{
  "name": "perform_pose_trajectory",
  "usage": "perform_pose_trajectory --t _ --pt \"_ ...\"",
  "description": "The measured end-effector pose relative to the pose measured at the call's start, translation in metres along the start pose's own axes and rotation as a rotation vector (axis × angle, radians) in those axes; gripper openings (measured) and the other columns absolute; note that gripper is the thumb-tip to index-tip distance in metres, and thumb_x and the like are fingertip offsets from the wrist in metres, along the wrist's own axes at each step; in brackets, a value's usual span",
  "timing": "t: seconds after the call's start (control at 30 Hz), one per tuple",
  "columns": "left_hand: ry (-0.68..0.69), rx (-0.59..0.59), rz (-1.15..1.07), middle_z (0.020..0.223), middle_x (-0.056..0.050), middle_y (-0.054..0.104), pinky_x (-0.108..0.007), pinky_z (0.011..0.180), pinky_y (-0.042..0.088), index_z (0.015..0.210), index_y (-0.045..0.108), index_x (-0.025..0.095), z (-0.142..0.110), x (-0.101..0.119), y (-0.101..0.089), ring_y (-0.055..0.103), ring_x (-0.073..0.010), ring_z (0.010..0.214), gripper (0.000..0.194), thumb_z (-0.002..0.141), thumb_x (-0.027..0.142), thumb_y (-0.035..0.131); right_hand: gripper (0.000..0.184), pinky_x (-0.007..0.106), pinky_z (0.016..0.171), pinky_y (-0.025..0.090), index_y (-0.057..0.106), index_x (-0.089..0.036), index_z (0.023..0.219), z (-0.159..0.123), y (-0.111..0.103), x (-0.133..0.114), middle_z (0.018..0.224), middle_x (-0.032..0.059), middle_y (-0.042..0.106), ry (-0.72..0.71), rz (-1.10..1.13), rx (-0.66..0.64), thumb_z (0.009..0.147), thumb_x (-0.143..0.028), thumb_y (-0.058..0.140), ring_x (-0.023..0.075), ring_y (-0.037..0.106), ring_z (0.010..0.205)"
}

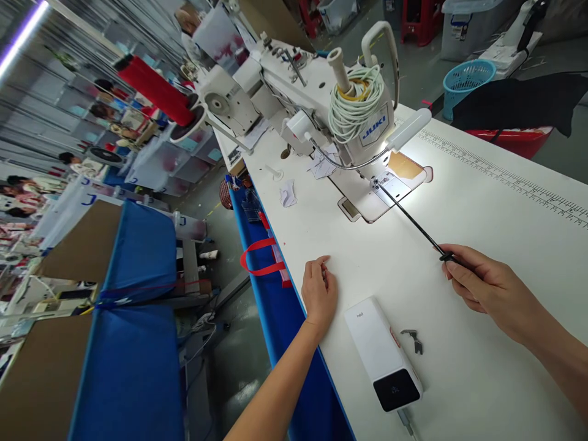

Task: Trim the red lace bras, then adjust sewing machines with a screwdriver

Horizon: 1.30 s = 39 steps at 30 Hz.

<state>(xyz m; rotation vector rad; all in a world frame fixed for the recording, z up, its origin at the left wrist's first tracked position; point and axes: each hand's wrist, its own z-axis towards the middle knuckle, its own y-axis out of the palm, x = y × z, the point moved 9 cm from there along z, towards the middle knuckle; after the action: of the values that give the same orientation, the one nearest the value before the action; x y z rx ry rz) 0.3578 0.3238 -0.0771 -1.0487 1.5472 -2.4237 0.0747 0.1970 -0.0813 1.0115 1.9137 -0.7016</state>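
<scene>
My right hand [487, 282] is closed round the handle end of a long, thin black screwdriver [413, 222]. Its shaft slants up and left, and the tip meets the lit needle area of a white JUKI sewing machine [321, 92], over the metal needle plate [392, 187]. On the tabletop near the front edge rests my left hand [319, 294], its fingers curled in; whatever they may hold is hidden. Between the hands lie a white power bank [374, 343] with a dark display and a small grey metal presser foot [414, 340].
A printed ruler scale [505, 168] runs along the tabletop's far side. Paper scraps [288, 193] lie left of the machine. Below the front edge hangs a blue cloth trough [261, 294] with a red-handled bag [261, 269]. A red thread cone [156, 89] stands at upper left.
</scene>
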Motion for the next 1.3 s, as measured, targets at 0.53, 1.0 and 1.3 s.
perform_pose_trajectory --t 0.53,1.0,1.3 --pt "-0.022 -0.016 -0.005 0.094 -0.004 0.056 -0.03 0.067 0.049 0.111 0.057 0.021 -0.0002 -0.0016 0.0013 0.058 -0.0165 0.082 0.035 0.082 0.006 0.043 0.045 0.024 0.044 0.027 0.058 -0.034 0.122 0.0027 -0.0009 0.0027 0.077 -0.0015 0.049 0.01 0.016 0.009 0.084 -0.059 0.062 0.0106 0.031 0.053" --pt "-0.022 -0.011 0.009 0.094 -0.005 0.056 -0.031 0.068 0.05 0.111 0.057 0.019 -0.0003 -0.0012 0.0008 0.059 -0.0176 0.083 0.036 0.082 0.005 0.043 0.044 0.025 0.044 0.028 0.057 -0.036 0.122 0.0006 -0.0036 0.005 0.078 -0.0016 0.049 0.012 -0.007 0.02 0.085 -0.06 0.061 0.0108 0.03 0.054" --pt "-0.026 -0.013 -0.003 0.094 -0.005 0.057 -0.031 0.069 0.05 0.111 0.058 0.02 -0.0008 -0.0023 0.0022 0.058 -0.0178 0.084 0.037 0.081 0.005 0.043 0.042 0.024 0.043 0.028 0.06 -0.034 0.12 0.0034 -0.0061 0.0017 0.075 -0.0013 0.051 0.0 -0.006 0.018 0.084 -0.056 0.064 0.0101 0.031 0.052"
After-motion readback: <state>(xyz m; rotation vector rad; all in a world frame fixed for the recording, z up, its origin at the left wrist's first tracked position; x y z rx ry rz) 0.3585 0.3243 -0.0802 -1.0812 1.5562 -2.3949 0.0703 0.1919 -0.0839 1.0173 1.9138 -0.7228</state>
